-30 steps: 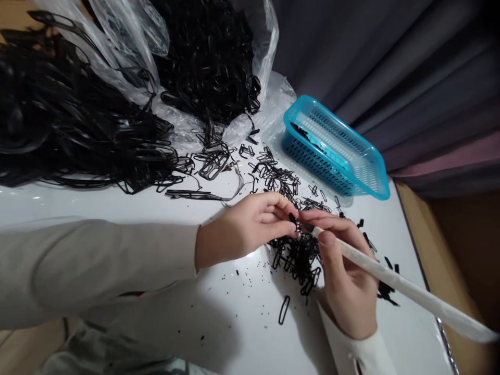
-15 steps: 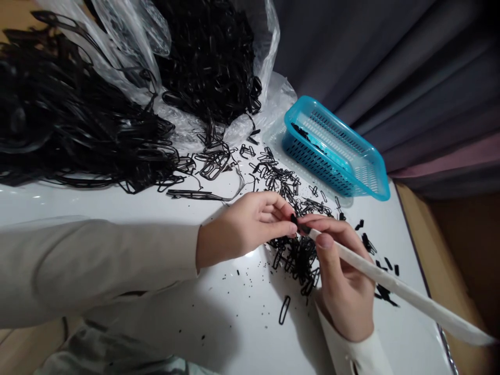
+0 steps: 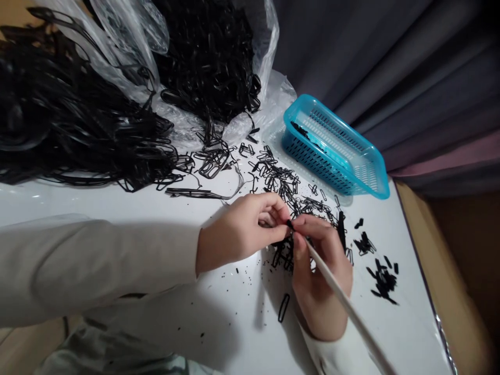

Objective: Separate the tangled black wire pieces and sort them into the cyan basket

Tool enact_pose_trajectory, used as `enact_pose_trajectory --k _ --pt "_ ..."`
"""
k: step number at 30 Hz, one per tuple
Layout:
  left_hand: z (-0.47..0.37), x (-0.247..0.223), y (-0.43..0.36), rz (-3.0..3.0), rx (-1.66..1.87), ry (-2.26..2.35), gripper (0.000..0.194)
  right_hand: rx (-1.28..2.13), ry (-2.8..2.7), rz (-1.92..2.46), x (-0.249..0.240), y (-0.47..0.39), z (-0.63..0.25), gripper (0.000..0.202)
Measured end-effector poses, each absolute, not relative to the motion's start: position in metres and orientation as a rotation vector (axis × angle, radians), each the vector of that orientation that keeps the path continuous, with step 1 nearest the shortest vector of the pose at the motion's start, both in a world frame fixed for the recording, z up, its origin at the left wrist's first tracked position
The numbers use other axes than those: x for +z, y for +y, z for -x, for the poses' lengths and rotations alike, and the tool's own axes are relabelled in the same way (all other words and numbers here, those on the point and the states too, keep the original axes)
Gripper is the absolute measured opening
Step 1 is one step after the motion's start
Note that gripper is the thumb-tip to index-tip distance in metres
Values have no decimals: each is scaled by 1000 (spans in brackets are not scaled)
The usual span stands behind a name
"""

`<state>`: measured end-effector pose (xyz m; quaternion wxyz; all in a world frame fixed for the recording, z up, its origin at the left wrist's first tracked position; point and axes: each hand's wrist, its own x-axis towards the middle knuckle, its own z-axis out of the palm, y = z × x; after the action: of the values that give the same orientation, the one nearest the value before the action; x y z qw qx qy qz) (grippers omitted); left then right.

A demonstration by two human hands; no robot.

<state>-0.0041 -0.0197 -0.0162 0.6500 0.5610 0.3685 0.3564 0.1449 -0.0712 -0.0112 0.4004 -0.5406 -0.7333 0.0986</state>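
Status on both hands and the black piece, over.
Left hand pinching small black piece. Right hand gripping white stick, fingertips at the piece. Black loops scattered around both hands.

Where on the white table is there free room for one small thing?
Bare: between the white stick, small black pile and the table's right edge. Nearly free, only specks: between the left sleeve and the single black loop. Crowded: from the left hand and right hand to the blue basket, also far left.

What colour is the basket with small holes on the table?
The basket is translucent light blue; it shows best in the head view.
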Motion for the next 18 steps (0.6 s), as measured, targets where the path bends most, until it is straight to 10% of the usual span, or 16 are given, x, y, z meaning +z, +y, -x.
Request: enact_pose_trajectory --k 7,18 --pt "5 -6 -33 -1512 782 736 9 -34 -1788 1522 -13 -54 -170 7" --pt "5 -9 -15 -1078 806 770 7 598 -1518 1319 2 -55 -171 13"
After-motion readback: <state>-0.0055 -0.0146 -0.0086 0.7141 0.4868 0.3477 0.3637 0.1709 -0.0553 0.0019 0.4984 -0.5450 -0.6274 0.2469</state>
